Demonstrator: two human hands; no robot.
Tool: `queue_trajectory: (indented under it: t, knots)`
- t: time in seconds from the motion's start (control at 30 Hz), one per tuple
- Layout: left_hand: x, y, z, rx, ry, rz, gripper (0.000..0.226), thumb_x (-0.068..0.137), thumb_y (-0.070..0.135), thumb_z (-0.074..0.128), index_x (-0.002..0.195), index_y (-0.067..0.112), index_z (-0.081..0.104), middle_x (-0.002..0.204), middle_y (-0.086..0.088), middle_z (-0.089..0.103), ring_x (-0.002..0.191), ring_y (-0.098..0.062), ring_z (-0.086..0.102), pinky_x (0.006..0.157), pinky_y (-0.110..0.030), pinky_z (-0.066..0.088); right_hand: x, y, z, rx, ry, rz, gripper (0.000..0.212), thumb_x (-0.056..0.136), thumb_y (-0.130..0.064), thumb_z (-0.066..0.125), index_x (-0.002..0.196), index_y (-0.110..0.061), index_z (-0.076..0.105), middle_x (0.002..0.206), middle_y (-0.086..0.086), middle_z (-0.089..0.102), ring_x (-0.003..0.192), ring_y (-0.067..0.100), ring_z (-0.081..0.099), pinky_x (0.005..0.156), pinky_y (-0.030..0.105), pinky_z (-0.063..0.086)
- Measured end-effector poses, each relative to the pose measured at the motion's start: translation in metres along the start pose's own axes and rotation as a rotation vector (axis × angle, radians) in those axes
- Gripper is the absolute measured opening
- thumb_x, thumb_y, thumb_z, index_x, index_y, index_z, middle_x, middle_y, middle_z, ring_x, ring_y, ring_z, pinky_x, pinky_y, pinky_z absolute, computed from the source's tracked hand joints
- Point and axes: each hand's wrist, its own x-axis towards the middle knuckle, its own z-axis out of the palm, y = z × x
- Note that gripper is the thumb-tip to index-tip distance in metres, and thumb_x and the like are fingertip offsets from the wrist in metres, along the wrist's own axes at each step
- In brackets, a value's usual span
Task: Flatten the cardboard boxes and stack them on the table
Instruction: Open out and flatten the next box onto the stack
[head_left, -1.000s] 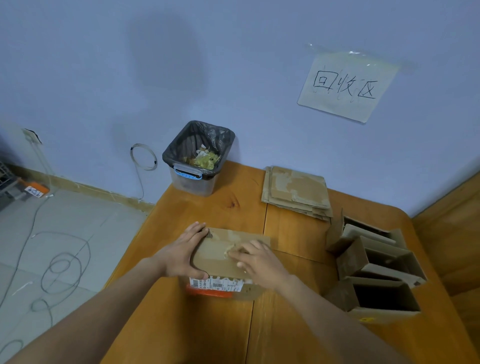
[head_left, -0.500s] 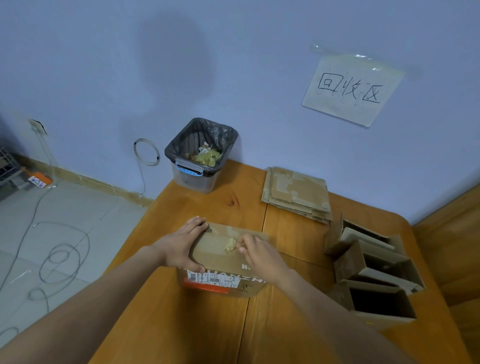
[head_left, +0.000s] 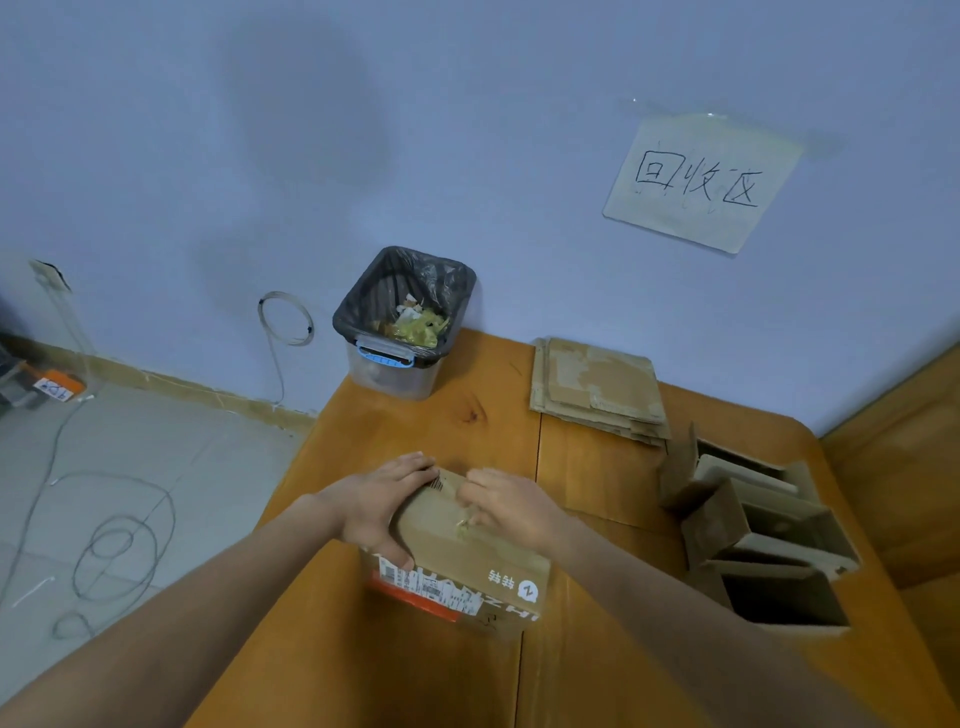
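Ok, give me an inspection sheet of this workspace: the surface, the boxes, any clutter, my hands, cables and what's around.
Surface: wooden table, a seam running through it, set against the wall.
Job's things: closed cardboard box with a shipping label, tilted under the hands; flattened stack by the wall; three open boxes at the right edge.
Clutter: lined bin holding scraps, at the table's far corner.
Hands: left hand grips the box's left side; right hand fingers curl at the tape on the top seam.
Cables: loops of cable on the floor; a coil hanging on the wall.
Surroundings: blue wall, handwritten paper sign taped up, tiled floor.
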Motion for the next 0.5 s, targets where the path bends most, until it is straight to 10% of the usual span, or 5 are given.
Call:
queue_trajectory:
  t: [0.2, 0.5]
  knots:
    - [0.001, -0.005, -0.001, -0.007, -0.005, 0.05, 0.124, 0.066, 0.069, 0.072, 0.156, 0.017, 0.003, 0.163, 0.004, -0.008, 0.148, -0.011, -0.012, 0.12, -0.035, 0.009, -0.015, -0.016, 0.012, 0.024, 0.158, 0.09, 0.009, 0.089, -0.012, 0.055, 0.085, -0.006, 0.06, 0.087, 0.008, 0.055, 0.077, 0.023, 0.052, 0.052, 0.038, 0.045]
    - [-0.001, -0.006, 0.001, 0.003, -0.005, 0.089, 0.124, 0.067, 0.07, 0.07, 0.155, 0.016, 0.002, 0.163, 0.003, -0.009, 0.148, -0.011, -0.013, 0.121, -0.038, 0.013, -0.01, -0.018, -0.006, 0.033, -0.188, 0.215, 0.059, 0.099, -0.045, 0.019, 0.112, -0.006, 0.062, 0.112, 0.006, 0.058, 0.102, 0.02, 0.05, 0.079, 0.034, 0.044]
